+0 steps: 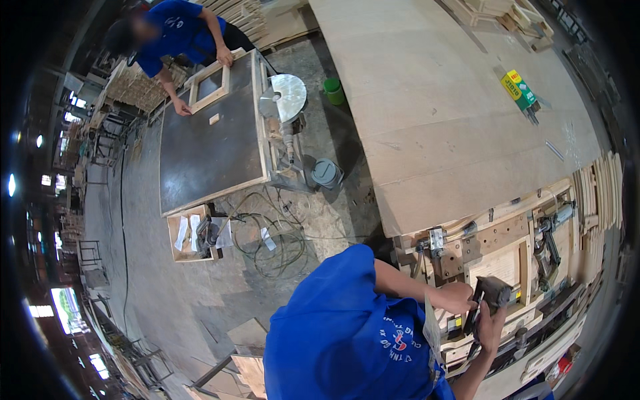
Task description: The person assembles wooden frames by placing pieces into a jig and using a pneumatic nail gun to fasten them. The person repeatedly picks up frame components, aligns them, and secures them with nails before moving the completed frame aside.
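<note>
A dark pneumatic nail gun (495, 291) is held in front of me, over the near side of a wooden jig (480, 241). My left hand (457, 298) has its fingers curled against the side of the gun. From below, my right hand (492, 327) is wrapped round its body. Finger details are partly hidden by the tool. Inside the jig, under the gun, lies a pale wooden panel (501, 265) between wooden bars. A metal clamp (550, 243) with a cylinder is mounted at the jig's far right part.
Beyond the jig stretches a large board-topped table (427, 133) bearing a yellow-green box (520, 90) and a thin metal strip (555, 150). At a dark-topped table (213, 157), a co-worker holds a wooden frame (210, 90). A coiled hose (270, 243) and grey bucket (327, 173) occupy the floor.
</note>
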Action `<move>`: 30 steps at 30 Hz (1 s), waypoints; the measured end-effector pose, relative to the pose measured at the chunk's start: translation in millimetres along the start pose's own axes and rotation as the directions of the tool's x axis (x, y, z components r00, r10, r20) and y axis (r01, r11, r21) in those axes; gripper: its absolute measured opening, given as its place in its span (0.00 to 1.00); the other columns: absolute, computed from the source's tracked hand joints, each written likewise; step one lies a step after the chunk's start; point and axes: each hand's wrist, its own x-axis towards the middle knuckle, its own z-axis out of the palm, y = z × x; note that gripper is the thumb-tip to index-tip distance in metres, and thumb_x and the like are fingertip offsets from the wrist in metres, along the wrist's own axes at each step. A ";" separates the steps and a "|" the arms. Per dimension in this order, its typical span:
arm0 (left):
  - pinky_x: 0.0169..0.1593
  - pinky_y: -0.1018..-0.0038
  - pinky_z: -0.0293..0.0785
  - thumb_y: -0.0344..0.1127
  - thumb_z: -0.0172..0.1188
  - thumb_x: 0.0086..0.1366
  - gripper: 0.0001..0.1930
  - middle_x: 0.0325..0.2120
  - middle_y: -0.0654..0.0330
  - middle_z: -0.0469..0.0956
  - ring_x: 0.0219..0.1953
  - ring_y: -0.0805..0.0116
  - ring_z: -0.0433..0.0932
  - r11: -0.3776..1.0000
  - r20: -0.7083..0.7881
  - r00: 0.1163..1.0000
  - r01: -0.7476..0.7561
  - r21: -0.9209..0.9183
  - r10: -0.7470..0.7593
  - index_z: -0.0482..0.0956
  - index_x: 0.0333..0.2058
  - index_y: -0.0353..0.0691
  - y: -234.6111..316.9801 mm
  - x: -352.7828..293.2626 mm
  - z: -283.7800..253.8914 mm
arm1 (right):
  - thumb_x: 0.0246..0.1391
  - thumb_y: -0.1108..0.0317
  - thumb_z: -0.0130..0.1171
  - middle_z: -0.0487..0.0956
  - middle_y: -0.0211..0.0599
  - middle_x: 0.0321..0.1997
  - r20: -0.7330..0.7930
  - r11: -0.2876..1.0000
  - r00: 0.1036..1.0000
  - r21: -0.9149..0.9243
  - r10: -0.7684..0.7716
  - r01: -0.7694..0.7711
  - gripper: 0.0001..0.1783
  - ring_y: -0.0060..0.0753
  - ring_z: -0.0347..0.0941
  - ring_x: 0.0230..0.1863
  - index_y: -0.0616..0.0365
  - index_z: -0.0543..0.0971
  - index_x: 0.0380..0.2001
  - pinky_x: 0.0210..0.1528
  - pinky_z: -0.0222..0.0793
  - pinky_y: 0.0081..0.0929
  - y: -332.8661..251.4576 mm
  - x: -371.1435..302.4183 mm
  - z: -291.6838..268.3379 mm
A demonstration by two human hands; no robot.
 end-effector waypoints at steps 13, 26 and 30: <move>0.37 0.54 0.78 0.41 0.62 0.70 0.12 0.32 0.52 0.86 0.34 0.48 0.84 0.905 -0.493 0.764 -0.398 0.149 0.417 0.84 0.41 0.38 -21.6 -63.6 -92.4 | 0.68 0.62 0.60 0.81 0.42 0.38 -0.468 0.970 0.882 -0.236 -0.057 -0.062 0.25 0.35 0.77 0.32 0.62 0.72 0.63 0.34 0.73 0.31 71.8 -152.2 -65.5; 0.55 0.54 0.76 0.30 0.65 0.63 0.08 0.42 0.52 0.84 0.49 0.48 0.81 0.432 -0.171 0.488 -0.494 0.755 0.856 0.83 0.41 0.38 12.3 -58.6 -55.1 | 0.66 0.69 0.54 0.73 0.61 0.66 -0.843 0.788 0.537 -0.305 0.038 -0.535 0.28 0.62 0.69 0.67 0.69 0.69 0.67 0.69 0.65 0.50 230.4 -279.4 -54.4; 0.57 0.55 0.75 0.30 0.68 0.64 0.10 0.43 0.51 0.82 0.49 0.46 0.80 0.451 -0.011 0.607 -0.579 0.679 0.794 0.82 0.43 0.37 16.2 -48.0 -28.6 | 0.57 0.74 0.61 0.70 0.57 0.65 -0.894 0.759 0.370 -0.054 0.252 -0.648 0.34 0.67 0.72 0.61 0.58 0.66 0.67 0.59 0.73 0.54 191.4 -257.2 -56.9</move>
